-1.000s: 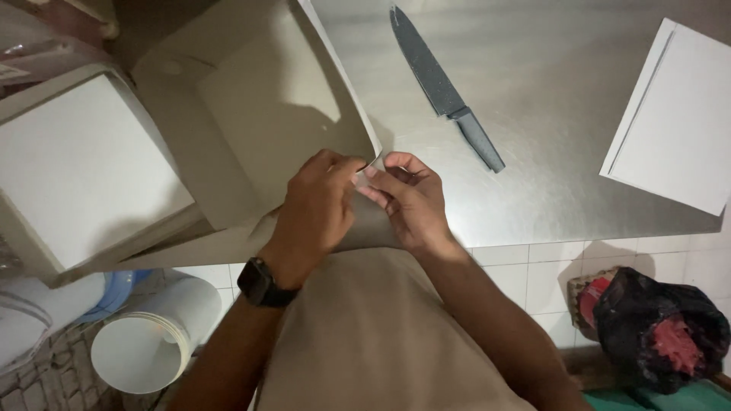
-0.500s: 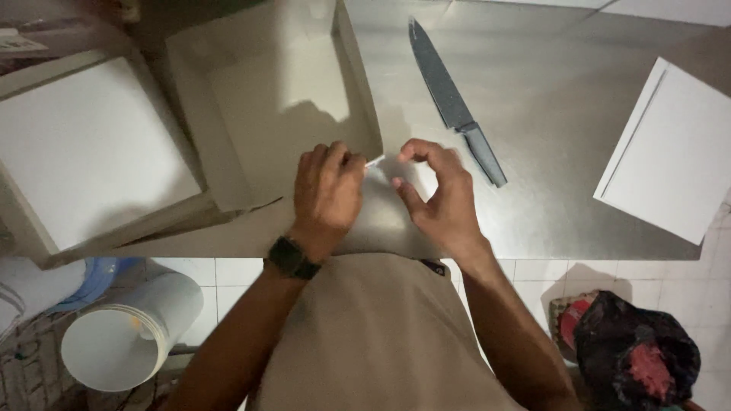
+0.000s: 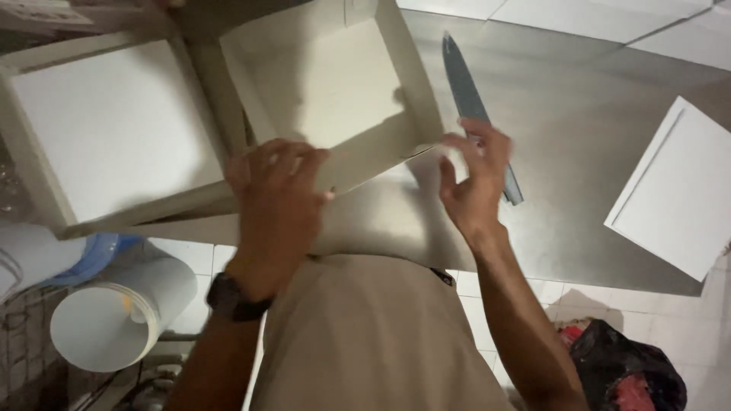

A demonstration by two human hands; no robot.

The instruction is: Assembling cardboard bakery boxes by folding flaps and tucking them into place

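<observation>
Parted since half a second ago: both hands, then pinched together at the near wall of the box (image 3: 335,99), now spread to either end of it.

Left hand (image 3: 278,202): palm down, fingers (image 3: 304,160) curled loosely over the box's near wall, thumb side toward the middle; touching the cardboard, though whether gripping or only pressing cannot be told. Dark watch (image 3: 232,298) on the wrist.

Right hand (image 3: 472,183): raised and open, fingers fanned and slightly bent, fingertips at the box's near right corner, holding nothing firmly; blurred.

Box: shallow, square, off-white cardboard, open on top, walls folded up, pale inside, near wall in shadow. Lying on the steel counter (image 3: 594,137) just ahead of the body.

Left of the box, touching it: lid (image 3: 106,129), a second square tray of the same card, white inside, tilted. Right of the box, just beside its wall: knife (image 3: 476,106), grey blade pointing away, handle partly behind the right hand. Well right of the box: flat white card (image 3: 678,190) at the counter's edge. Below left of the box, off the counter: white bucket (image 3: 114,316). Below right: dark bag (image 3: 620,365) on the tiled floor.
</observation>
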